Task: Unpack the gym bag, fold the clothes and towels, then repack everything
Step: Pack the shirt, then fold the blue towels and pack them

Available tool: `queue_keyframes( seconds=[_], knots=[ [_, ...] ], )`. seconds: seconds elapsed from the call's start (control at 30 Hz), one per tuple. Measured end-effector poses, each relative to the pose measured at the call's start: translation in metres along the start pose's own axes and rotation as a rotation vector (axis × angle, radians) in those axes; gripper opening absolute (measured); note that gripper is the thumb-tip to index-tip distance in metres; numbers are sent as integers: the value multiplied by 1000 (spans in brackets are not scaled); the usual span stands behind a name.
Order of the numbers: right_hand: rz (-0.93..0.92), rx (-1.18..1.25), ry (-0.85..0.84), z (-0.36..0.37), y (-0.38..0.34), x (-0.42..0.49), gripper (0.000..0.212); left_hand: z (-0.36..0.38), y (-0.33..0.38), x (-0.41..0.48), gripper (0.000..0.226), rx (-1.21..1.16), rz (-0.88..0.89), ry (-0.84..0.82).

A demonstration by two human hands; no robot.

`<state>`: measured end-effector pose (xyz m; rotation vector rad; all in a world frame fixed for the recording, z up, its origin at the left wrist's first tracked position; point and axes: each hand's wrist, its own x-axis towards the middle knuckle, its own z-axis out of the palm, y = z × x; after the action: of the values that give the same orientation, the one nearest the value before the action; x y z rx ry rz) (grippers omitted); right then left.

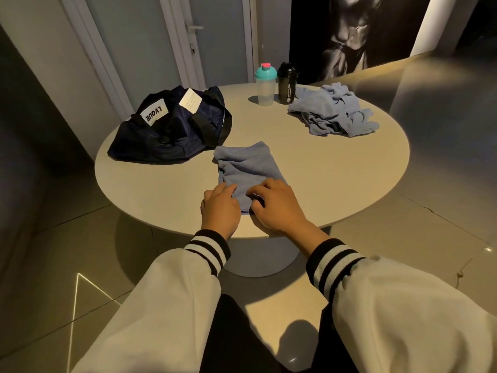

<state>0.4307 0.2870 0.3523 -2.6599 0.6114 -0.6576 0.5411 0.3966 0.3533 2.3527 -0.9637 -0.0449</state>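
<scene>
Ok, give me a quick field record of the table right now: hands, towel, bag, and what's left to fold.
left hand: bent fingers grip the near end of the blue towel
right hand: grips the same end, beside the left
blue towel: partly folded, front of the round table
gym bag: navy, slumped, far left; inside not visible
blue pile: crumpled cloth, far right, not yet folded
clear shaker: teal lid, upright, far edge
black shaker: upright, beside the clear one
</scene>
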Motion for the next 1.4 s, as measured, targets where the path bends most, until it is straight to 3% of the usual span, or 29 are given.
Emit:
queue_keyframes(
  seconds=[0.27, 0.63, 0.77, 1.0, 1.07, 1.2, 1.33, 1.4],
  knots=[
    [29, -29, 15, -3, -5, 3, 33, -5, -1, 9, 41, -206, -47, 27],
    [119, -103, 61, -12, -6, 90, 31, -14, -6, 93, 33, -197, -128, 25],
    [170, -97, -16, -7, 4, 129, 31, -7, -14, 124, 25, -233, -122, 34],
    [218, -82, -251, 16, 17, 167, 19, 7, -25, 147, 35, -33, -27, 10],
    [223, -73, -219, 21, 19, 166, 10, 10, -29, 151, 35, -10, -67, -20],
    [154, -80, -51, 31, 23, 152, 18, 11, -27, 154, 35, -28, -28, -10],
    [162, -94, -97, 31, 24, 153, 18, 9, -26, 154, 46, -18, -11, -19],
    [209, -84, -73, 26, 24, 155, 18, 7, -22, 155, 48, -161, 31, -22]
  ],
)
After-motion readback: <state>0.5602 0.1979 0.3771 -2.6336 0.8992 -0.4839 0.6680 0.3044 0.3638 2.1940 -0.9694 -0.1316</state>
